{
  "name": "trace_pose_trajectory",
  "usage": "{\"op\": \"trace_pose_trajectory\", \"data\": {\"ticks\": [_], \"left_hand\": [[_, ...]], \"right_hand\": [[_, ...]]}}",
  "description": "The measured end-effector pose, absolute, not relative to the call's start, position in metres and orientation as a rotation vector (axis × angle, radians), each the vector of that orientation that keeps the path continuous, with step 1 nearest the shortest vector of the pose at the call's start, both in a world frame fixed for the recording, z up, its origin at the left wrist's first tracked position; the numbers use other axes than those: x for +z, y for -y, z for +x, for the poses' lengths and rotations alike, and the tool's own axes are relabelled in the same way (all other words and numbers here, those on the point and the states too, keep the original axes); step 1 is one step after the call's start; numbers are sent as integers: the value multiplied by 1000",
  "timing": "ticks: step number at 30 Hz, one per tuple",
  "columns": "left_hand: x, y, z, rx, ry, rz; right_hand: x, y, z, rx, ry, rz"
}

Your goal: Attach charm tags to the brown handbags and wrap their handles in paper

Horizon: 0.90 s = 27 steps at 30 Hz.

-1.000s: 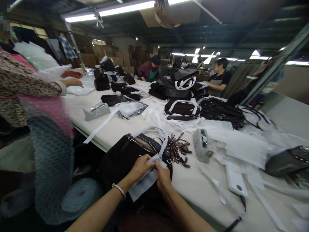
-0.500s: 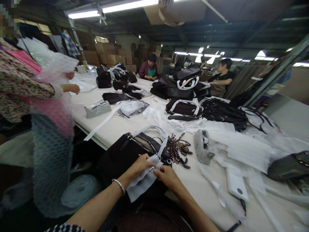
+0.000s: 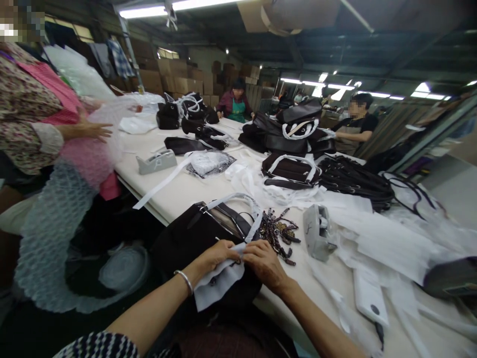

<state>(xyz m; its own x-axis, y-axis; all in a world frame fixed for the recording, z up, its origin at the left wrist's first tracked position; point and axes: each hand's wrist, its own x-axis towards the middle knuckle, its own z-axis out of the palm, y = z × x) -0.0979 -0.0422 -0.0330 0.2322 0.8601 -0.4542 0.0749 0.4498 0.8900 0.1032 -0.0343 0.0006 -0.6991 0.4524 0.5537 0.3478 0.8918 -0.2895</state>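
Note:
A dark brown handbag (image 3: 181, 236) leans at the table's near edge, its top partly open and its raised handle (image 3: 235, 197) wrapped in white material. A white wrapping sheet (image 3: 218, 289) lies over the bag's near side, with small hardware showing through or on it. My left hand (image 3: 220, 252) pinches the sheet's upper edge below the handle. Beside it, my right hand (image 3: 264, 261) is closed over the sheet's right edge, near the handle's base; its fingertips are partly hidden. Patterned straps or charms (image 3: 279, 232) lie in a bunch just beyond my right hand.
Grey tape dispensers stand at right (image 3: 319, 232) and left (image 3: 156, 162). White sheets (image 3: 391, 238) and a white corded device (image 3: 370, 296) lie at right. Dark bags (image 3: 294, 132) are piled farther back. At left, a co-worker (image 3: 26, 109) handles bubble wrap (image 3: 55, 238); others sit across the table.
My right hand has shifted up and turned over the sheet's edge, fingers now closer to my left hand. The co-worker at left has moved an arm, and the bubble wrap has swung left.

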Motion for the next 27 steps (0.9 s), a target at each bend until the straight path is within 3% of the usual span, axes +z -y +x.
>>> {"op": "trace_pose_trajectory", "data": {"ticks": [6,14,20,27], "left_hand": [[-23,52,-97,805,-1099,1104],[-7,61,-112,675,-1109,1342],[-5,60,-105,590,-1316,1578],[-24,61,-94,797,-1302,1475]], "right_hand": [[0,13,88,441,2365,-778],[-1,2,83,980,2220,-1161],[-4,-1,84,1050,2199,-1133],[-15,7,89,994,2112,-1080]]}}
